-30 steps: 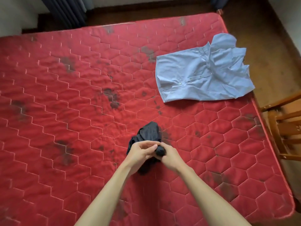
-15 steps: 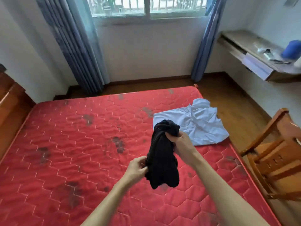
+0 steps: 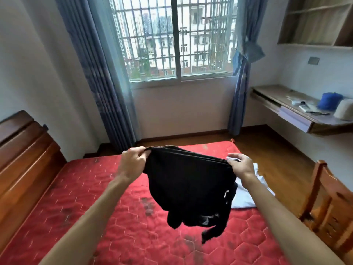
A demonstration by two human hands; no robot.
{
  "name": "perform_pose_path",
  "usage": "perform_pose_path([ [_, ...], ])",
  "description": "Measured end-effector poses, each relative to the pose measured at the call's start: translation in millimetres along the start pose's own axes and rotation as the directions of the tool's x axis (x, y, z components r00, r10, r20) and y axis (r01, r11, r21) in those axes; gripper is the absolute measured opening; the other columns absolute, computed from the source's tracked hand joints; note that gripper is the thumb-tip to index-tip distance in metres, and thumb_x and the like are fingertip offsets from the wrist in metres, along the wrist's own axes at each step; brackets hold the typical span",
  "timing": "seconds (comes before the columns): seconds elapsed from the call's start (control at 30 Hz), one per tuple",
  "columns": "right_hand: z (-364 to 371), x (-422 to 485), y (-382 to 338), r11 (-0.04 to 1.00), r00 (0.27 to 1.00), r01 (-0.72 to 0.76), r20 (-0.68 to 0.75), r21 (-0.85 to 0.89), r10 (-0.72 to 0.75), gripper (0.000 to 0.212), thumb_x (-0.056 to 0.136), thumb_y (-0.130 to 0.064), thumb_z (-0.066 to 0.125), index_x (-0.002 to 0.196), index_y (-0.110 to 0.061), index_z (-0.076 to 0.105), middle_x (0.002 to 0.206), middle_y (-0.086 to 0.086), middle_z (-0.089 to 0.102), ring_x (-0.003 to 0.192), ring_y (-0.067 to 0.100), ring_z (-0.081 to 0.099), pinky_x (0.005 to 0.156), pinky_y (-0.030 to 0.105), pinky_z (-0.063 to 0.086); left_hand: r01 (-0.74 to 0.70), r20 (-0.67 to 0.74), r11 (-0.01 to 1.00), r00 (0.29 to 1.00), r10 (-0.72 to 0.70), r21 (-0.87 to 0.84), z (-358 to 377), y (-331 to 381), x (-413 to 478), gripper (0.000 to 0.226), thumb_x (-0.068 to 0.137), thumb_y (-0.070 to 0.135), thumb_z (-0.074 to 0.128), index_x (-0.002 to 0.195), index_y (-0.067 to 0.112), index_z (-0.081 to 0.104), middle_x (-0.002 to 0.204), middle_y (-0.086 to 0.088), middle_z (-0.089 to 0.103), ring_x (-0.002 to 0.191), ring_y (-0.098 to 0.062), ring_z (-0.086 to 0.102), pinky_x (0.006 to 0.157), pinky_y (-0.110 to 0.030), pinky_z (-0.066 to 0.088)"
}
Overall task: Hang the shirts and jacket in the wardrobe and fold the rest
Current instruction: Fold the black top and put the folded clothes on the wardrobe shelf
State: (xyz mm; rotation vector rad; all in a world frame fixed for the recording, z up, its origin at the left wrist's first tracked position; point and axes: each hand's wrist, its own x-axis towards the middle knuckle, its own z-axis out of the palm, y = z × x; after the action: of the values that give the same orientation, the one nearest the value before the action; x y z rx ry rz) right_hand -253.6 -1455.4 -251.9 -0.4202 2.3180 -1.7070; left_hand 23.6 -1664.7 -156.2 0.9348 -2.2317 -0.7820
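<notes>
Both hands are up at chest height over the red mattress (image 3: 76, 197), each closed on the black garment (image 3: 189, 188). The left hand (image 3: 133, 163) pinches one end of its top edge with curled fingers. The right hand (image 3: 241, 166) grips the other end.

The held edge is pulled fairly taut and runs side to side between the hands, dipping a little toward the right. The rest hangs straight down from it, clear of the bed. The lower end is bunched, with a narrow tail trailing at the bottom right, so I cannot tell what kind of garment it is. Neither hand is nearer, as the cloth spans both, and the open part of the mattress lies directly beneath it.

If it is to be folded, lowering it flat there looks like the natural next move. No wardrobe is in view.

A pale shirt (image 3: 246, 196) lies on the mattress near its right edge, partly hidden behind the black cloth.

A small white mark shows near the garment's right side, too small to read. No other writing or brand is legible.
</notes>
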Motion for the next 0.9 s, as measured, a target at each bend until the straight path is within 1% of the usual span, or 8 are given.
perform_pose_path([
  [0.07, -1.4, 1.7, -7.3, 0.999, 0.999, 0.036, -0.005, -0.028, -0.036, 0.001, 0.087, -0.018, 0.075, 0.086, -0.019, 0.075, 0.091, 0.004, 0.073, 0.087, 0.021, 0.067, 0.072, 0.024, 0.051, 0.088, -0.034, 0.992, 0.995, -0.091, -0.094, -18.3, 15.8, 7.3, 0.040, 0.096, 0.023, 0.059, 0.058, 0.012, 0.058, 0.051, 0.008, 0.050, 0.057, -0.016, 0.048, 0.056, -0.032, 0.037],
  [0.3, 18.0, -22.8, -49.6, 0.953, 0.966, 0.186, 0.223, -0.239, -0.133, 0.048, 0.086, -0.037, 0.075, 0.124, -0.010, 0.064, 0.122, 0.007, 0.065, 0.119, 0.026, 0.059, 0.101, 0.036, 0.046, 0.318, 0.148, 0.740, 0.946, -0.288, -0.593, -45.9, 85.6, 11.4, 0.021, 0.098, 0.017, 0.058, 0.081, 0.013, 0.070, 0.065, -0.001, 0.065, 0.053, -0.015, 0.063, 0.047, -0.026, 0.051],
  [0.4, 36.5, -65.2, -84.1, 0.933, 0.866, 0.348, 0.413, -0.095, -0.281, 0.036, 0.086, -0.050, 0.068, 0.098, -0.016, 0.069, 0.094, -0.003, 0.069, 0.093, 0.014, 0.066, 0.082, 0.033, 0.052, 0.314, 0.144, 0.655, 0.943, -0.301, -0.687, -40.7, 113.0, 10.2, 0.020, 0.099, 0.010, 0.055, 0.083, 0.009, 0.068, 0.066, -0.003, 0.066, 0.047, -0.009, 0.064, 0.038, -0.024, 0.049],
  [0.47, 47.0, -99.0, -104.2, 0.903, 0.799, 0.427, 0.451, 0.040, -0.398, 0.061, 0.086, -0.070, 0.047, 0.071, -0.011, 0.057, 0.067, -0.008, 0.056, 0.063, 0.010, 0.053, 0.062, 0.032, 0.042, 0.301, 0.126, 0.611, 0.942, -0.312, -0.732, -38.2, 123.6, 10.7, 0.016, 0.099, 0.009, 0.055, 0.093, 0.002, 0.068, 0.077, -0.009, 0.067, 0.056, -0.015, 0.069, 0.043, -0.030, 0.055],
  [0.57, 59.9, -131.9, -118.1, 0.906, 0.744, 0.385, 0.522, 0.174, -0.417, 0.085, 0.078, -0.088, 0.036, 0.084, -0.005, 0.055, 0.071, -0.001, 0.054, 0.066, 0.012, 0.051, 0.063, 0.036, 0.044, 0.266, 0.092, 0.558, 0.943, -0.321, -0.786, -38.2, 128.9, 10.5, 0.017, 0.100, 0.011, 0.054, 0.098, -0.001, 0.067, 0.083, -0.013, 0.069, 0.068, -0.023, 0.069, 0.057, -0.038, 0.062],
  [0.63, 67.2, -140.0, -115.8, 0.871, 0.719, 0.485, 0.531, 0.078, -0.448, 0.065, 0.078, -0.080, 0.050, 0.097, -0.019, 0.060, 0.087, -0.005, 0.065, 0.078, 0.009, 0.063, 0.069, 0.031, 0.052, 0.234, 0.071, 0.546, 0.950, -0.303, -0.805, -41.3, 128.6, 9.2, 0.020, 0.100, 0.012, 0.055, 0.089, 0.001, 0.067, 0.078, -0.012, 0.070, 0.067, -0.023, 0.070, 0.063, -0.040, 0.063],
  [0.73, 79.7, -128.4, -102.4, 0.752, 0.724, 0.647, 0.408, -0.122, -0.556, 0.016, 0.086, -0.031, 0.060, 0.084, -0.015, 0.056, 0.078, 0.000, 0.063, 0.072, 0.024, 0.062, 0.060, 0.035, 0.046, 0.184, 0.015, 0.603, 0.962, -0.273, -0.776, -50.3, 123.0, 5.7, 0.021, 0.099, 0.015, 0.058, 0.084, 0.005, 0.069, 0.073, -0.007, 0.070, 0.063, -0.020, 0.070, 0.061, -0.036, 0.063],
  [0.9, 57.1, -86.1, -99.6, 0.803, 0.847, 0.524, 0.279, -0.285, -0.453, 0.008, 0.078, -0.018, 0.065, 0.084, -0.014, 0.067, 0.081, 0.006, 0.071, 0.082, 0.029, 0.065, 0.069, 0.035, 0.050, 0.148, -0.121, 0.681, 0.936, -0.331, -0.717, -71.0, 91.1, 4.1, 0.021, 0.096, 0.017, 0.063, 0.076, 0.014, 0.070, 0.062, 0.004, 0.071, 0.060, -0.014, 0.069, 0.054, -0.028, 0.057],
])
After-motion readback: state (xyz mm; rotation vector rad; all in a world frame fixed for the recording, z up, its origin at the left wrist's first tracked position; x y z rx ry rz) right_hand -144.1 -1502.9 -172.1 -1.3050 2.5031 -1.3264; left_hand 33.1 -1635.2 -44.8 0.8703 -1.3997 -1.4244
